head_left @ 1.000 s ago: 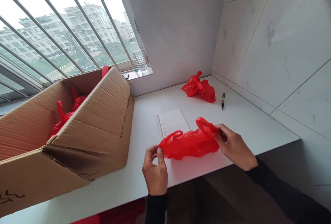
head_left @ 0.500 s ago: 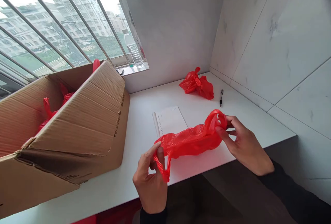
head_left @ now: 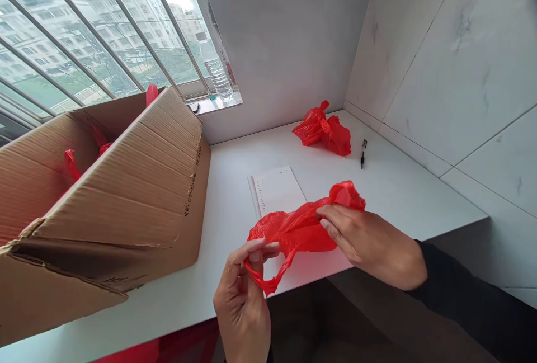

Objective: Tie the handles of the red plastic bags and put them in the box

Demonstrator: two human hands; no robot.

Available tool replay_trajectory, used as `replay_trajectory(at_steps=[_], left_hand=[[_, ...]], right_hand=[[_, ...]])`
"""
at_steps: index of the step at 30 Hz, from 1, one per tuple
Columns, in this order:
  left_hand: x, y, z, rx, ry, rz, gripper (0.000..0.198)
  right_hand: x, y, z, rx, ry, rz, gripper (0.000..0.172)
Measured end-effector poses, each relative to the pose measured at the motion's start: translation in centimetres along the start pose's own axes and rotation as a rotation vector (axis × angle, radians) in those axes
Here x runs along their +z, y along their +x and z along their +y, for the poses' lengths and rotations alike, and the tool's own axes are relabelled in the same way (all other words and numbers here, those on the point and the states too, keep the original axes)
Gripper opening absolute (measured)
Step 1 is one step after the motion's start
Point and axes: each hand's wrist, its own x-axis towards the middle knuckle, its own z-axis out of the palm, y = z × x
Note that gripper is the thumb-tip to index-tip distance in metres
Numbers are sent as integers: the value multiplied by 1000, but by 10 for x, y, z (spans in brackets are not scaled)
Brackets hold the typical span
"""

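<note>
Red bag (head_left: 300, 227): thin crumpled plastic, held above the near desk edge between both hands.
Left hand (head_left: 241, 298): at the bag's 7 o'clock; thumb and fingertips pinched shut on a twisted handle strip.
Right hand (head_left: 371, 245): at 3 o'clock; fingers curled tight over the bunched far end.
Hold: the two-end grip likely keeps the limp film taut and off the surface.
Notebook (head_left: 279, 188): flat, 12 o'clock, just behind the bag.
Second red bag (head_left: 323, 131): bundled, 1 o'clock, near the corner.
Pen (head_left: 363, 153): just beside that bundle, 2 o'clock.
Box (head_left: 126, 195): cardboard, tilted open, 9 o'clock; more red plastic inside.
Desk (head_left: 235, 184): white, smooth.
Room: barred window at 10 o'clock, bottle (head_left: 216, 75) on its sill; tiled wall at 3 o'clock.
</note>
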Motion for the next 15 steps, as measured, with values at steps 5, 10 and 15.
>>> replay_trajectory(at_steps=[5, 10, 15], left_hand=[[3, -1, 9, -149, -170, -57, 28], [12, -3, 20, -306, -198, -3, 45], [18, -4, 16, -336, -250, -37, 39]], right_hand=[[0, -3, -1, 181, -293, -121, 40], [-17, 1, -30, 134, -426, -154, 41], [-6, 18, -29, -167, -333, -292, 35]])
